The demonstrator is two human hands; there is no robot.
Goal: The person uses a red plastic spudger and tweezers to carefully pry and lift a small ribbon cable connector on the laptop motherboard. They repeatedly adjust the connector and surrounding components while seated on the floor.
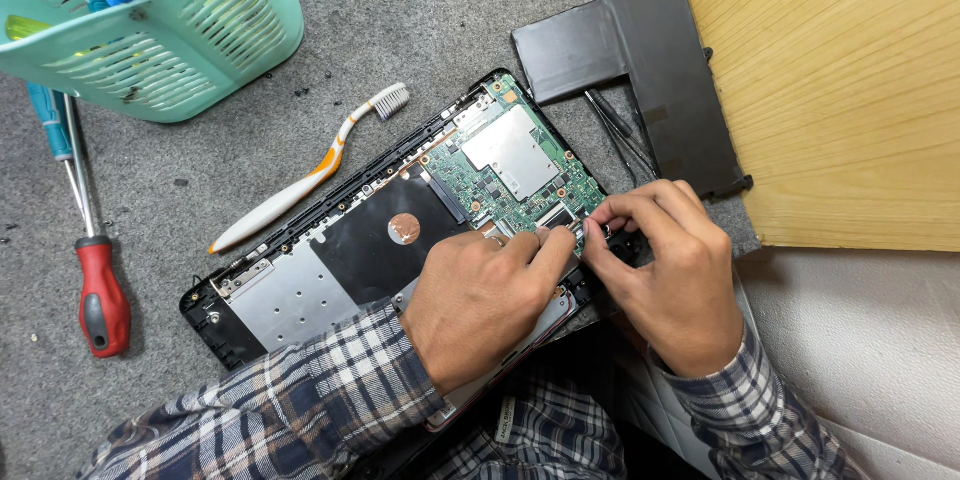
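Two hands pinch together at the green circuit board's (505, 162) 5 o'clock corner: left hand (478, 300) from 7 o'clock, right hand (668, 275) from 4 o'clock; contents unclear

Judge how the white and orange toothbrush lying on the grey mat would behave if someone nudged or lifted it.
The toothbrush looks slim and plastic, so probably light and easy to lift. Its handle is curved and lies flat on the grey mat, so a push would likely slide or pivot it rather than roll it. The felt-like mat may add some drag. The neck near the bristles looks thin, perhaps slightly flexible.
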